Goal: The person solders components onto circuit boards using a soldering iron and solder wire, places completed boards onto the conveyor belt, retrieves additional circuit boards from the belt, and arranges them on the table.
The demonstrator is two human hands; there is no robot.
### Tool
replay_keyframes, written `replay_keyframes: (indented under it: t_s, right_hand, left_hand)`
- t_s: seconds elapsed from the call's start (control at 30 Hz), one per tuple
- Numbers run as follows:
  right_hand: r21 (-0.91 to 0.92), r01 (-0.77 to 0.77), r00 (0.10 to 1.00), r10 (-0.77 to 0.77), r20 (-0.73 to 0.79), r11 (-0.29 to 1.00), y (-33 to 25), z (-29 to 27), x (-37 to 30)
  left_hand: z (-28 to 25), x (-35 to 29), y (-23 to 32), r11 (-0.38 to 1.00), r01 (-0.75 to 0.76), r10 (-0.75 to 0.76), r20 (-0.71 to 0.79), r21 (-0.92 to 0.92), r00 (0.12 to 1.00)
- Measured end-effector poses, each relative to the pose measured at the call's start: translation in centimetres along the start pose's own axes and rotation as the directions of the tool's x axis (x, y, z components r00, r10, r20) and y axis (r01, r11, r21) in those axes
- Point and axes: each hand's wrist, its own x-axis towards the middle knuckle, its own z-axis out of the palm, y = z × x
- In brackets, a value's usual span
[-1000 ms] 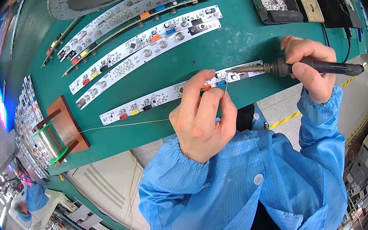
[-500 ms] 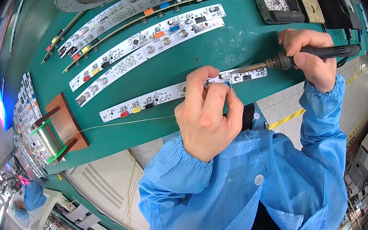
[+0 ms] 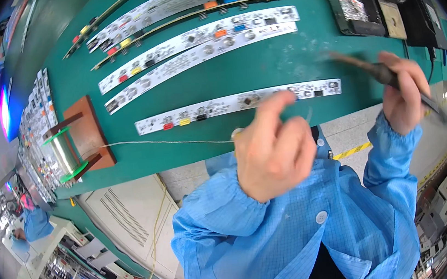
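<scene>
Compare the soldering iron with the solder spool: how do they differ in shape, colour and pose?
Shape: the soldering iron is long and slender; the solder spool is a short reel.
Colour: the iron has a dark handle; the spool has green ends and a silvery winding.
Pose: the right hand grips the iron aslant; the spool sits in a brown stand.
Shared: neither touches the strip board by the left hand.

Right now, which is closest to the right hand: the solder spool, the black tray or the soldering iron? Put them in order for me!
1. Soldering iron: held in the right hand.
2. Black tray: past the hand, upper right of the head view.
3. Solder spool: far over on the left.
</scene>
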Motion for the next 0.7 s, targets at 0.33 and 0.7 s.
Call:
replay_keyframes:
  t_s: [0.33, 0.7]
  right_hand:
    - [-0.544, 0.265, 0.954, -0.298, 0.028, 0.796, 3.0, 0.5, -3.4]
    - [-0.475, 0.345, 0.938, -0.281, 0.201, 0.810, 2.9, 3.4, -4.7]
  left_hand:
    - [-9.1, -2.0, -1.6, 0.966, -0.040, 0.085, -0.167, 0.254, 0.982]
    - [-13.3, -1.9, -7.1, 0.772, 0.318, -0.188, -0.281, 0.550, 0.941]
